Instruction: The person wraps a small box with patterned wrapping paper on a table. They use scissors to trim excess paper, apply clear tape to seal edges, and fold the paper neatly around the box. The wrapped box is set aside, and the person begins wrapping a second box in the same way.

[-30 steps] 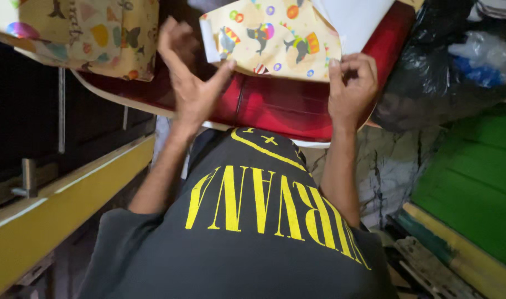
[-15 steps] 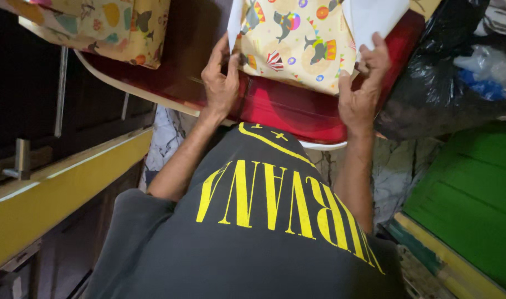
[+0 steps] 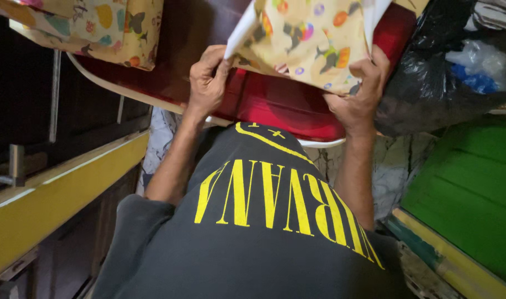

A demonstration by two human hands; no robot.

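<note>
Both hands hold patterned paper [image 3: 305, 41] over red surface [image 3: 275, 108]. Left hand [image 3: 207, 83] grip pinches its near-left corner; right hand [image 3: 357, 94] grip clamps right edge. Black bag [image 3: 430, 72] right of surface.

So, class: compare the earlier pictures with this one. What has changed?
The left hand, open and off the paper a second ago, now pinches its left edge. The right hand has shifted to grip the lower right edge, and the paper is lifted and tilted. The red tray and second patterned sheet stay put.
</note>
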